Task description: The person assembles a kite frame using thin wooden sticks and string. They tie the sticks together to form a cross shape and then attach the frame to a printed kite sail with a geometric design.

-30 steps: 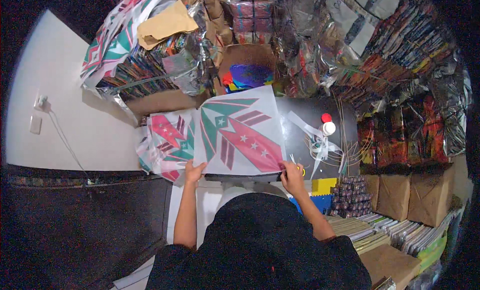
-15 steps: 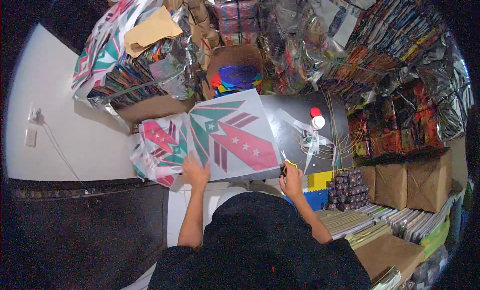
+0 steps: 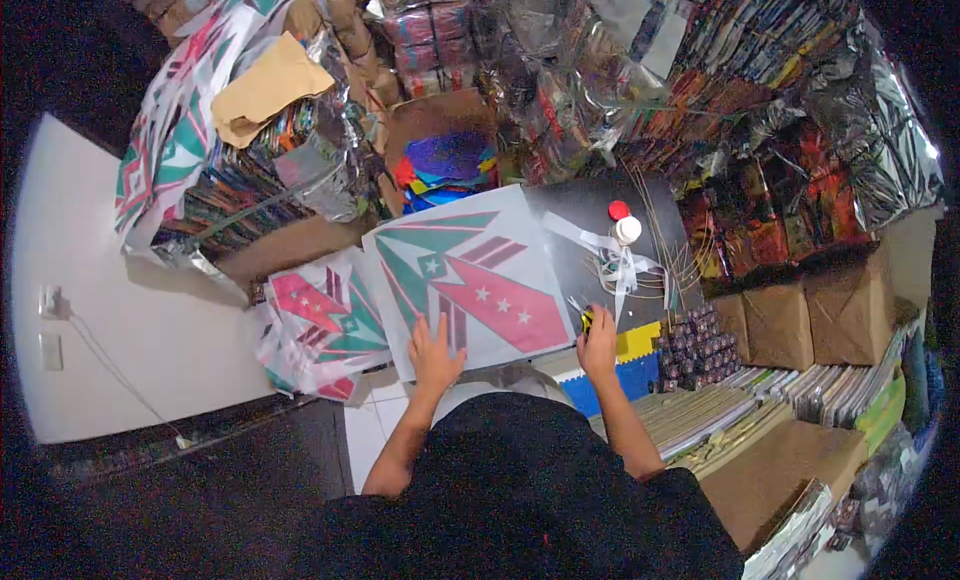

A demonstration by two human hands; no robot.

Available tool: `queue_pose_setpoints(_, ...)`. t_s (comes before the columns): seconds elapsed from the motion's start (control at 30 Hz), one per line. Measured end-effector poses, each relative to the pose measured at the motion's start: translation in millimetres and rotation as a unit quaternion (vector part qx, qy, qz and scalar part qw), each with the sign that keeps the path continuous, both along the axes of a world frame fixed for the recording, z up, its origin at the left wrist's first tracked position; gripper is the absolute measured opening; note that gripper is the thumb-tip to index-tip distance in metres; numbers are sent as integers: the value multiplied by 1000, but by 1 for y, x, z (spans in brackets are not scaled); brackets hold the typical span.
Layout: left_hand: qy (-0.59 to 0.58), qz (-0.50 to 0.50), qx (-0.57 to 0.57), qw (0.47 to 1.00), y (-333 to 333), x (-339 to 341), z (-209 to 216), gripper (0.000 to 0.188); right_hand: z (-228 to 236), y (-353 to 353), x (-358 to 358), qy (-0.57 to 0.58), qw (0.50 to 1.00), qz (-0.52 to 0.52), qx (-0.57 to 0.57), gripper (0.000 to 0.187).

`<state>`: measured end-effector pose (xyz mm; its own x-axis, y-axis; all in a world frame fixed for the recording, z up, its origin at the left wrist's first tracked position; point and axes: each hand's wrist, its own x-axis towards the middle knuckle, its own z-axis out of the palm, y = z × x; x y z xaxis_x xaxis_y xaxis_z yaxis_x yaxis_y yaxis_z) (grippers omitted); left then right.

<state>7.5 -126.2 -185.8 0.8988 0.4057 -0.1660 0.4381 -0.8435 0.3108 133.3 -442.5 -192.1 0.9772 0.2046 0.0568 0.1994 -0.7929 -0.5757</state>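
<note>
White wall (image 3: 120, 310) on the left with socket (image 3: 50, 302) and trailing cable (image 3: 110, 365). Dark floor (image 3: 200, 500) below. Foil-wrapped stacks (image 3: 620, 70) crowd the back; brown cardboard boxes (image 3: 830, 310) on the right. Dim lighting.

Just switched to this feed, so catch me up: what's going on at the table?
A person is bent over a printed sheet with green and pink arrow shapes and stars, lying on a dark work surface. The left hand is pressed flat on the sheet's near edge. The right hand is at its right corner, closed on a small yellow and black tool. A stack of similar sheets lies to the left.
</note>
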Motion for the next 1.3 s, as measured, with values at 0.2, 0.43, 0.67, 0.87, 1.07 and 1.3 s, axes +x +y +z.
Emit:
queue_pose_setpoints(0.2, 1, -49, -1, 999, 7, 4, 5, 91, -7, 6, 11, -62, 995, -68, 36, 62)
queue_pose_setpoints(0.43, -1, -75, 5, 997, 9, 11, 3, 91, -9, 11, 26, -69, 992, -95, 46, 56)
queue_pose_setpoints(0.67, -1, -43, -6, 999, -3, 18, -4, 94, -15, -6, 48, -71, 987, -89, 115, 46)
queue_pose_setpoints(0.87, 30, 13, 14, 999, -34, 31, 9, 95, -5, -46, 100, -102, 992, -65, 45, 52)
queue_pose_setpoints(1.07, 18, 55, -9, 998, -74, 40, 3, 92, -2, -62, 150, -15, 998, -43, 52, 66)
queue_pose_setpoints(1.3, 3, 70, 9, 997, -98, 55, -9, 92, -16, -66, 176, 66, 987, -36, 139, 60)
